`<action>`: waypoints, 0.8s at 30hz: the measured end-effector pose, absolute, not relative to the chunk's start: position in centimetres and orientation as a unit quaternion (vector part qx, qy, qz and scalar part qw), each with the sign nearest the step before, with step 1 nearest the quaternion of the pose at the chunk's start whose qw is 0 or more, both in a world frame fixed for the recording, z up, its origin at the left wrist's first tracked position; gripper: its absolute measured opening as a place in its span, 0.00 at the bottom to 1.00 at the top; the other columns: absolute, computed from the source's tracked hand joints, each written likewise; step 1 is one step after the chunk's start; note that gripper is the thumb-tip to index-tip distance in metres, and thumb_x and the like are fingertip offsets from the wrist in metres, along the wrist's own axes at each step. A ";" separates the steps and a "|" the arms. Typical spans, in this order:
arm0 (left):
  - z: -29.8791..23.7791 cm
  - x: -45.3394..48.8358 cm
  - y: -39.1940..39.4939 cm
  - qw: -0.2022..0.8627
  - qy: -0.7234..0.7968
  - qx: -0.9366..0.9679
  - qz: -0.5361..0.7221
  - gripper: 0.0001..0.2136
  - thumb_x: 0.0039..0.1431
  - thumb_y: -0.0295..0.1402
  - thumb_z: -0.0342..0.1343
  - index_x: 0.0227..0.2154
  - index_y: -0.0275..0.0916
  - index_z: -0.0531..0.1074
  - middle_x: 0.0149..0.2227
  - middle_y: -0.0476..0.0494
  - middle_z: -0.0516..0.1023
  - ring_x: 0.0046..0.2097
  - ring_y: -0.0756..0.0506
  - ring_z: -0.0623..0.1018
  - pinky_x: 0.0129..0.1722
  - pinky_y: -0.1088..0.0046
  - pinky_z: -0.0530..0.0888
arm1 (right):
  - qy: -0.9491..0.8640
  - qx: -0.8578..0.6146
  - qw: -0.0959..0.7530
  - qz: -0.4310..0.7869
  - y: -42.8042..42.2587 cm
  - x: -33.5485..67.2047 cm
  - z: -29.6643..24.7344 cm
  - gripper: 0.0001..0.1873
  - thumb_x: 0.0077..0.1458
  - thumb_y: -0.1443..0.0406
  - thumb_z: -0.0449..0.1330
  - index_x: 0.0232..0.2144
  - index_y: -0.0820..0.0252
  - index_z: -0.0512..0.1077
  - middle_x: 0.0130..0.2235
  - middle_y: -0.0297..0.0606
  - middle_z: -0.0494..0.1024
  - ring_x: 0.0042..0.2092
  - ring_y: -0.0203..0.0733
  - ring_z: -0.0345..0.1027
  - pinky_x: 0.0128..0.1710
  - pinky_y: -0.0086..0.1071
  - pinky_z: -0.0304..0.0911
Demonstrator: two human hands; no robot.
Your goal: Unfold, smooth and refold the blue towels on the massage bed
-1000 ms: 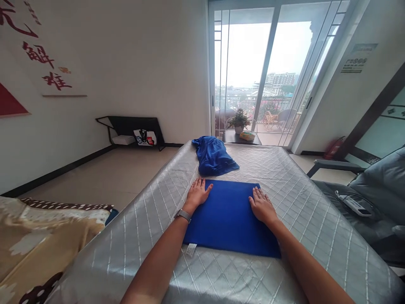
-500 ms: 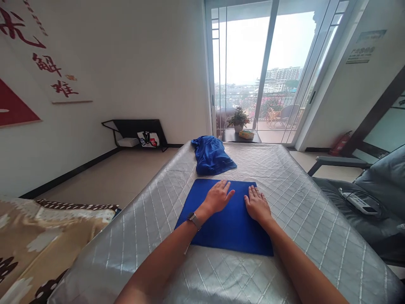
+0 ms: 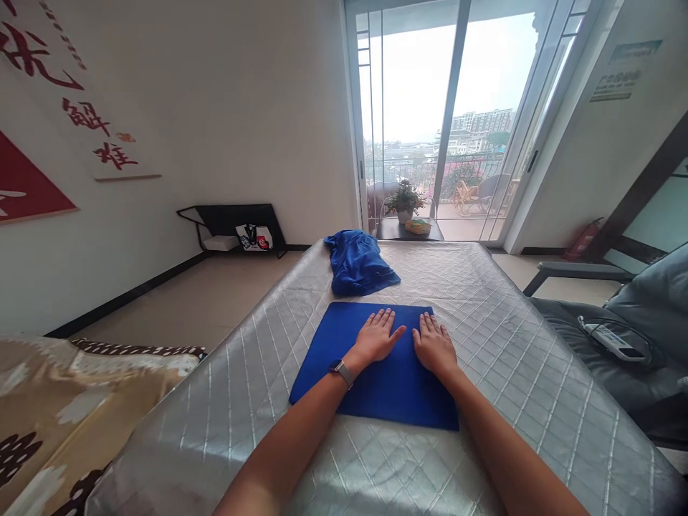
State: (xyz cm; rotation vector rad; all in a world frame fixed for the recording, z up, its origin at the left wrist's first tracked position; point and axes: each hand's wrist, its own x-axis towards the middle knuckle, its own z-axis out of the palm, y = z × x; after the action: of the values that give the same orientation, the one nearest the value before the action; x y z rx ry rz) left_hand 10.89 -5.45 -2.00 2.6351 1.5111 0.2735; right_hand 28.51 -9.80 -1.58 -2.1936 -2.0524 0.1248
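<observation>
A flat blue cloth piece [image 3: 322, 358], roughly rectangular, lies on the silver quilted cover [image 3: 258, 401] in front of me. My left hand [image 3: 376, 335] rests palm down near its middle, fingers stretched out and thumb apart; a watch [image 3: 341, 371] is on that wrist. Close to the cloth's right edge, my right hand [image 3: 434, 344] also lies flat with fingers extended. Neither hand grips anything. Just beyond the flat piece sits a crumpled blue cloth [image 3: 360, 265], apart from both hands.
A flower-patterned beige blanket [image 3: 80, 423] is at the left. On the right, a dark armchair [image 3: 570, 315] holds a power strip [image 3: 613, 340] with its cord. At the back, a potted plant [image 3: 404, 201] and a tissue pack [image 3: 418, 226] stand by the glass door.
My left hand has slid to the right across the flat cloth, closer to my right hand. The right hand remains near the right edge, almost unmoved.
</observation>
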 end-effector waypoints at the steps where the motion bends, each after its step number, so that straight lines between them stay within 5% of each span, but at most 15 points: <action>1: -1.9 9.3 -5.2 0.047 0.513 0.853 0.083 0.35 0.71 0.54 0.26 0.71 0.36 0.53 0.73 0.39 0.52 0.73 0.41 0.51 0.71 0.56 0.50 | -0.679 -0.729 0.069 0.044 -9.8 28.5 -1.6 0.35 0.69 0.57 0.36 0.72 0.71 0.48 0.73 0.45 0.47 0.74 0.46 0.38 0.71 0.43 0.35; 9: -2.0 -0.1 -3.9 0.022 0.630 0.774 0.051 0.38 0.71 0.55 0.26 0.71 0.31 0.50 0.73 0.35 0.49 0.73 0.39 0.50 0.72 0.56 0.48 | -0.676 -0.732 0.068 0.050 -9.9 28.5 -1.3 0.35 0.69 0.57 0.36 0.72 0.71 0.48 0.74 0.43 0.46 0.74 0.45 0.37 0.71 0.42 0.34; 24: -2.0 -0.7 -4.2 0.012 0.625 0.777 0.069 0.39 0.71 0.55 0.25 0.70 0.28 0.52 0.73 0.32 0.50 0.73 0.38 0.52 0.71 0.57 0.51 | -0.679 -0.733 0.028 0.032 -9.9 28.5 -0.8 0.36 0.69 0.57 0.35 0.72 0.72 0.48 0.74 0.45 0.47 0.74 0.46 0.37 0.71 0.44 0.36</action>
State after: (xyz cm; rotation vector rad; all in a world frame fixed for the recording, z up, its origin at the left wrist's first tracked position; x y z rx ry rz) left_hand -0.70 -4.22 -2.00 2.4220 1.9496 0.2154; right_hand 28.49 -9.88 -0.81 -2.2611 -2.0969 0.0997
